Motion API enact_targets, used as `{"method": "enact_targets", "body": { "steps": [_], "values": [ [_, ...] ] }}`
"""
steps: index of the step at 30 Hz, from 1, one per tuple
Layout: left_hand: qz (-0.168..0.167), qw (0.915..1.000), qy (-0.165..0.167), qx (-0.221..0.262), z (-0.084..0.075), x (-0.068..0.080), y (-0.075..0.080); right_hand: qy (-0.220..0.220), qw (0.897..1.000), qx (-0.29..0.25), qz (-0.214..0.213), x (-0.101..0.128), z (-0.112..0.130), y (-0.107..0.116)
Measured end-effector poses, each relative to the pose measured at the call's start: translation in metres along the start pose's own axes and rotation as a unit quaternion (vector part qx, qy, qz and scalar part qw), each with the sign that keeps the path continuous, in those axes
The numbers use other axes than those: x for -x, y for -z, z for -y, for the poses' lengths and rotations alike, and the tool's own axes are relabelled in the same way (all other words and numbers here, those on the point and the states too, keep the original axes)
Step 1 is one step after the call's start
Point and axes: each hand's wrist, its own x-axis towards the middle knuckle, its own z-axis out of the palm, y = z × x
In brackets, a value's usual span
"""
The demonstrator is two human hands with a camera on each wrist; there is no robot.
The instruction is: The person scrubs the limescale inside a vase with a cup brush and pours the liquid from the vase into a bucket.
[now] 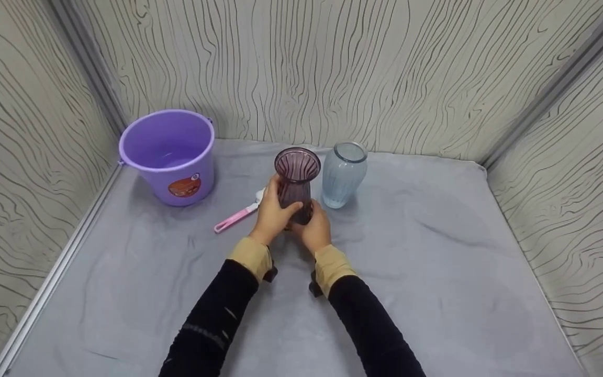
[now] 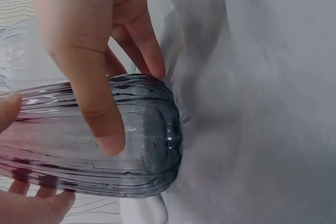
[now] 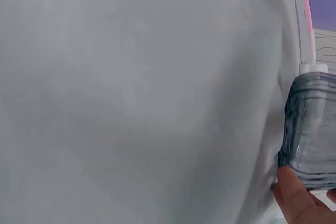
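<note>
Both hands hold a purple-tinted ribbed glass vase (image 1: 295,195) with a flared rim, near the middle of the table. My left hand (image 1: 271,213) grips its left side, thumb across the front. Lower down, my right hand (image 1: 316,229) has its fingers and thumb around the part by the base. In the left wrist view the glass vase (image 2: 139,135) lies sideways across the picture, its thick base toward the right, with the right thumb (image 2: 102,114) laid over its wall. The right wrist view catches only the base and some right-hand fingers (image 3: 296,195).
A light blue glass vase (image 1: 344,175) stands just right of the held one. Left of the hands lies a tool with a pink-and-white handle (image 1: 236,219), its far end partly hidden. A purple bucket (image 1: 186,180) stands at the back left. Patterned walls (image 1: 301,68) enclose the grey cloth-covered table (image 1: 437,293).
</note>
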Motion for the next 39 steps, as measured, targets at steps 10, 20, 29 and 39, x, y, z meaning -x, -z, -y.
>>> {"method": "enact_targets", "body": {
  "steps": [10, 20, 29, 39],
  "values": [
    [-0.064, 0.9975, 0.016, -0.026, -0.003, 0.008, -0.009, -0.020, 0.999, -0.023, 0.027, -0.002, -0.003, 0.013],
    [-0.096, 0.9950, 0.011, -0.027, 0.001, 0.013, -0.012, -0.023, 0.999, -0.038, 0.029, -0.004, -0.014, 0.033],
    [-0.129, 0.9905, 0.005, -0.049, 0.001, 0.018, -0.015, -0.070, 0.996, -0.048, -0.035, -0.012, -0.030, 0.059],
    [-0.148, 0.9870, -0.014, -0.061, -0.001, 0.021, -0.018, -0.086, 0.990, -0.074, -0.089, -0.029, -0.026, 0.091]
  ]
}}
